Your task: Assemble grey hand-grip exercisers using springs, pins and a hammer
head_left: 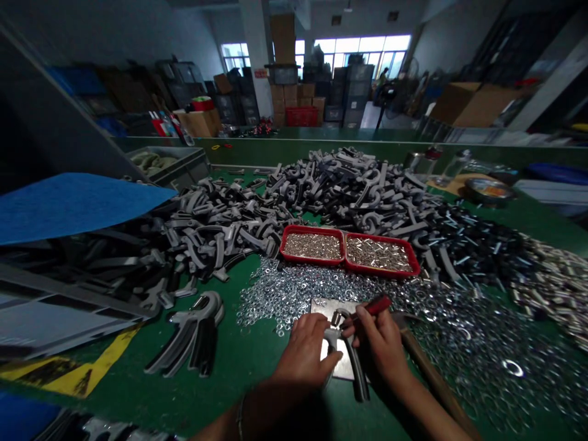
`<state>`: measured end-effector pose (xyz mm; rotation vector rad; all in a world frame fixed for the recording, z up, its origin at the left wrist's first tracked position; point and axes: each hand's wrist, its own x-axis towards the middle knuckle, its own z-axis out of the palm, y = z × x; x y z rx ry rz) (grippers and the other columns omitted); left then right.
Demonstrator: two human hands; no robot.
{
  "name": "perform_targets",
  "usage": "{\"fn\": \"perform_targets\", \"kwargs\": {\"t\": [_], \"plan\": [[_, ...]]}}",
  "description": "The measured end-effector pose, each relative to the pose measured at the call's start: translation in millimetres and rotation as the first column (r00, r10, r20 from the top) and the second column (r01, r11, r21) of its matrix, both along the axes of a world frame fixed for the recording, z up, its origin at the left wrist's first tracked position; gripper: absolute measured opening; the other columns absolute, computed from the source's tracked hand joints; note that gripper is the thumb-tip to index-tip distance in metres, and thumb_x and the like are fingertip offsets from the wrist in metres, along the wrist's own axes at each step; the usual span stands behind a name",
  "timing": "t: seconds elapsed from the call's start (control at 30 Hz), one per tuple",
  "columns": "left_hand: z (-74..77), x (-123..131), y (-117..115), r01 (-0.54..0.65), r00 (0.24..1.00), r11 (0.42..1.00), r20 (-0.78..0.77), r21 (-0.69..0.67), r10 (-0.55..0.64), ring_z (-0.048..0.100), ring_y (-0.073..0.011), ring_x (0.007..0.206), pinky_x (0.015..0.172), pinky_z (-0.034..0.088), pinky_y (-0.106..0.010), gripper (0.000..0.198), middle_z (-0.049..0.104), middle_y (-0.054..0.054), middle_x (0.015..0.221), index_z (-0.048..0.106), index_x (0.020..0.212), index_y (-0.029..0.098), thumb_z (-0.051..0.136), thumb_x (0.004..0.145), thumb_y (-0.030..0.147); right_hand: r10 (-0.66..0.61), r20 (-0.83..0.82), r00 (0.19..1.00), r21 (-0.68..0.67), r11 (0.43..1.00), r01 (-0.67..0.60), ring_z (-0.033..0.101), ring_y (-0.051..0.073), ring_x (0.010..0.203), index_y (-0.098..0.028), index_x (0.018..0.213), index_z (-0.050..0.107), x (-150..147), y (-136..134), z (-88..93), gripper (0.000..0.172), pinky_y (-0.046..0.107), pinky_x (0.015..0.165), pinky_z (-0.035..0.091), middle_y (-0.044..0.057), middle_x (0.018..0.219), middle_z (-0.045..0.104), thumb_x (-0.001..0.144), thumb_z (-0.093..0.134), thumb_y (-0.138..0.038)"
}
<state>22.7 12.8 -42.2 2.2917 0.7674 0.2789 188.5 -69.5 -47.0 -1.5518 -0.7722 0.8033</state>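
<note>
A grey and black hand grip exerciser (359, 373) with a hooked top lies on a small metal plate (343, 369) in front of me. My left hand (305, 349) is closed around its left arm, thumb towards me. In my right hand (380, 337) is a red-handled tool (379, 304), pinched between the fingers and pointing left at the hook. The tool's tip is too small to make out. A metal coil spring (337, 317) shows inside the hook. To the left, several hand grips (195, 334) rest together on the green table.
Two red trays (312, 245) of small metal parts stand beyond loose washers (275, 294). A hammer (427, 361) lies right of my right hand. Grey handle parts (349, 184) are heaped behind, black knobs (478, 245) at right. A grey crate (68, 312) borders the left.
</note>
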Motion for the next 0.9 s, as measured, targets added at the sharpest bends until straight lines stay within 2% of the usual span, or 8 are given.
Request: {"fn": "perform_targets", "kwargs": {"t": [0.27,0.4,0.47,0.53,0.6,0.67,0.8,0.9], "plan": [[-7.0,1.3,-0.2,-0.017,0.999,1.0,0.044,-0.008,0.017,0.047,-0.0284,0.116,0.104,0.034,-0.046,0.044,0.055,-0.009,0.123,0.054,0.118,0.019,0.07,0.078,0.026,-0.008,0.023,1.0,-0.022,1.0,0.008,0.071,0.023,0.061,-0.025,0.098,0.052,1.1,-0.7,4.5,0.029,0.032,0.054,0.056,0.006,0.083,0.076,0.094,0.054,-0.053],[-8.4,0.1,-0.8,-0.032,0.998,0.999,0.056,-0.027,0.034,0.047,-0.0272,0.115,0.104,0.033,-0.044,0.043,0.056,-0.008,0.122,0.055,0.117,0.021,0.071,0.078,0.025,0.021,0.472,0.881,-0.063,0.998,0.01,0.074,0.025,0.07,-0.022,0.099,0.056,-5.9,-6.0,7.3,0.028,0.031,0.061,0.056,0.008,0.081,0.076,0.099,0.045,-0.047],[-7.7,-0.2,-0.2,-0.026,0.999,0.999,0.043,-0.038,0.027,0.047,-0.0268,0.116,0.105,0.033,-0.044,0.045,0.056,-0.007,0.123,0.054,0.119,0.022,0.071,0.078,0.025,0.088,0.796,0.599,-0.077,0.996,-0.044,0.074,0.021,0.068,-0.019,0.098,0.059,-9.9,-5.7,10.8,0.028,0.027,0.06,0.055,0.008,0.079,0.076,0.102,0.039,-0.038],[-5.7,0.0,0.7,-0.007,1.0,0.999,0.019,-0.042,0.008,0.046,-0.0268,0.116,0.105,0.033,-0.044,0.046,0.055,-0.008,0.124,0.054,0.121,0.021,0.071,0.078,0.025,0.05,0.999,0.005,-0.049,0.995,-0.093,0.071,0.015,0.059,-0.018,0.092,0.063,-11.1,1.1,15.9,0.026,0.019,0.055,0.051,0.003,0.071,0.074,0.101,0.041,-0.024],[-2.6,0.4,0.9,0.006,1.0,0.999,-0.009,-0.038,-0.006,0.046,-0.0273,0.116,0.105,0.033,-0.044,0.045,0.055,-0.008,0.124,0.054,0.121,0.02,0.07,0.08,0.026,-0.218,0.673,-0.707,0.135,0.976,-0.172,0.066,0.01,0.052,-0.018,0.082,0.066,-6.2,14.6,21.8,0.02,0.015,0.052,0.049,-0.003,0.062,0.072,0.096,0.052,-0.02],[1.2,0.6,0.2,-0.002,0.999,0.999,-0.032,-0.037,0.001,0.045,-0.0279,0.116,0.104,0.033,-0.045,0.045,0.055,-0.009,0.125,0.053,0.122,0.019,0.069,0.081,0.028,-0.363,0.018,-0.932,0.284,0.895,-0.343,0.063,0.01,0.048,-0.018,0.075,0.068,5.3,30.4,27.1,0.019,0.016,0.048,0.05,-0.005,0.057,0.071,0.089,0.063,-0.029],[7.2,0.6,-1.5,-0.014,0.999,0.999,-0.045,-0.043,0.012,0.045,-0.028,0.117,0.105,0.033,-0.044,0.043,0.055,-0.008,0.126,0.054,0.123,0.02,0.069,0.083,0.029,-0.061,-0.716,-0.695,0.186,0.944,-0.274,0.057,0.01,0.04,-0.018,0.076,0.067,33.6,45.5,29.1,0.027,0.019,0.042,0.049,-0.004,0.056,0.071,0.078,0.076,-0.043],[7.4,0.8,-0.8,-0.006,0.999,0.999,-0.045,-0.036,0.005,0.045,-0.0281,0.118,0.105,0.032,-0.044,0.043,0.055,-0.008,0.128,0.055,0.121,0.02,0.07,0.082,0.031,0.123,-0.989,-0.084,0.135,0.979,-0.151,0.065,0.012,0.047,-0.02,0.083,0.062,43.5,37.0,20.6,0.024,0.019,0.047,0.051,-0.001,0.064,0.074,0.08,0.078,-0.038]]}}
